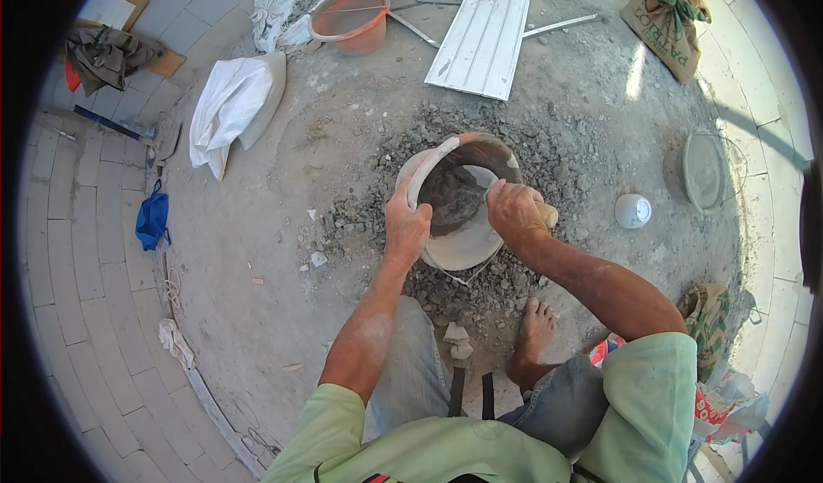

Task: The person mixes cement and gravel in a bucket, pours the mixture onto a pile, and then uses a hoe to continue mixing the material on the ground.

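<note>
A mortar-smeared bucket [461, 255] stands before me on rubble, its mouth facing up toward me. My left hand [408, 222] grips its left rim, thumb over the edge. Inside lies dark grey, wet-looking material [443, 197]. My right hand [517, 214] is closed around the wooden handle [548, 215] of a tool that looks like a trowel. Its pale metal blade [482, 177] reaches into the bucket, and the blade's tip is hard to make out. The bucket's thin wire handle [464, 281] hangs down on the side nearest me.
Crumbled grey rubble [360, 216] surrounds the bucket. A white ribbed panel [482, 36] and an orange basin [360, 23] lie farther off. At right are a white cup [633, 211] and a mortar-coated bucket [704, 171]. A white sack [238, 107] rests left, and my bare foot [535, 332] is close by.
</note>
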`<move>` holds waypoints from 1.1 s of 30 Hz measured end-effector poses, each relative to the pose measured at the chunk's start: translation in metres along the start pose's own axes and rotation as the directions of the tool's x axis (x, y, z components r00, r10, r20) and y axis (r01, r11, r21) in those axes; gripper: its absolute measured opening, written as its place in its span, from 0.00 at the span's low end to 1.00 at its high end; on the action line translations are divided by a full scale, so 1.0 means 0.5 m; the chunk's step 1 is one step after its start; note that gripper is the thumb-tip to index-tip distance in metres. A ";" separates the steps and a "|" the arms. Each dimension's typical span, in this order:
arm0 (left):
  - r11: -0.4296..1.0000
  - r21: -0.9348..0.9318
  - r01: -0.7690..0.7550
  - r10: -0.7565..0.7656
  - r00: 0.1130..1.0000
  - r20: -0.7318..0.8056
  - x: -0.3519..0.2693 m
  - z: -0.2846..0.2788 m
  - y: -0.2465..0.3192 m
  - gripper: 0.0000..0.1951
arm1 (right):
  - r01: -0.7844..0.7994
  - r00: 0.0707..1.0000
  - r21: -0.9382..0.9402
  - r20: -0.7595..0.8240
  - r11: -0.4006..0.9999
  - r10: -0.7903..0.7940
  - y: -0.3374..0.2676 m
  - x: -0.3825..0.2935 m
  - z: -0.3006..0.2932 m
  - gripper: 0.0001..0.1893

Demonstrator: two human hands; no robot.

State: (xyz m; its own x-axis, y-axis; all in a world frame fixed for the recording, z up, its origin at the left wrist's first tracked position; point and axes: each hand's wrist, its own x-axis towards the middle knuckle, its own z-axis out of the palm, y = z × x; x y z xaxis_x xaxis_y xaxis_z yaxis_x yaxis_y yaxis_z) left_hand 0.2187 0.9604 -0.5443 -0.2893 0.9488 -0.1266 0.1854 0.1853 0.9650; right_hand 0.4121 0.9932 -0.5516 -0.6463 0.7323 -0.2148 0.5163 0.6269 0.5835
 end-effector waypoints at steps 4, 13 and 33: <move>0.997 0.076 -0.028 0.024 0.999 0.048 -0.002 0.000 -0.008 0.33 | 0.112 0.985 0.204 0.106 0.973 -0.136 -0.030 -0.017 -0.041 0.18; 0.999 -0.019 -0.033 0.034 0.998 0.044 0.002 -0.016 0.001 0.33 | -0.041 0.990 0.811 0.112 0.584 -0.086 0.024 0.002 -0.055 0.13; 0.994 -0.102 -0.027 0.030 0.999 0.029 0.012 -0.024 -0.012 0.31 | 0.116 0.992 0.582 -0.099 0.805 -0.072 -0.036 -0.063 -0.029 0.21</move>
State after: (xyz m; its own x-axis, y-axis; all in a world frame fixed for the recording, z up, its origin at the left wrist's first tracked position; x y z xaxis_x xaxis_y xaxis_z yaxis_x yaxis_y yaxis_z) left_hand 0.2049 0.9617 -0.5479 -0.2566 0.9608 -0.1046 0.0962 0.1330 0.9864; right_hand 0.4151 0.9552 -0.5440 -0.7342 0.6553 -0.1776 0.6673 0.7447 -0.0114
